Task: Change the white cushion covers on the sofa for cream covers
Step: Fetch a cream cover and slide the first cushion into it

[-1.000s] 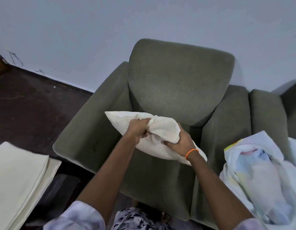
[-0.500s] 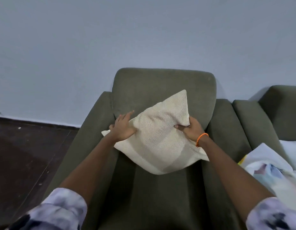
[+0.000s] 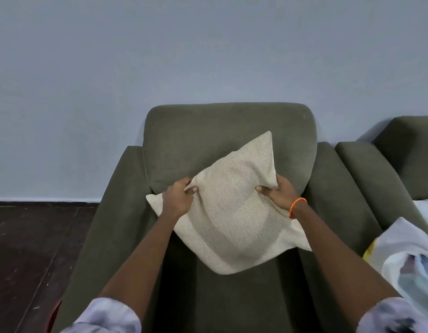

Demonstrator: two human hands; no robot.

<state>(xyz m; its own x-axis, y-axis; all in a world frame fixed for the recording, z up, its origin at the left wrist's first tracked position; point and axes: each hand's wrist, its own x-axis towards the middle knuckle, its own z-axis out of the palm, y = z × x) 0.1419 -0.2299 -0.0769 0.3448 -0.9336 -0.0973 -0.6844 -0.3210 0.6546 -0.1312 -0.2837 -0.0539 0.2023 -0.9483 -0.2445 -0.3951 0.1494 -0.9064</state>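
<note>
A cushion in a cream woven cover [image 3: 234, 212] stands on one corner on the seat of the olive green armchair [image 3: 208, 135], leaning against its backrest. My left hand [image 3: 178, 198] pinches the cushion's left edge, with the cover bunched between thumb and fingers. My right hand [image 3: 277, 192], with an orange band at the wrist, grips the right edge near the upper corner. Both arms reach forward over the seat.
A second green seat [image 3: 405, 150] adjoins on the right. A bundle of pale, colourful fabric [image 3: 410, 263] lies at the right edge. Dark wooden floor [image 3: 28, 248] is to the left, a plain grey wall behind.
The cushion was bunched low over the seat; it has been turned up onto a corner against the backrest. My left hand went from flat on it to pinching its edge. The view tilted up.
</note>
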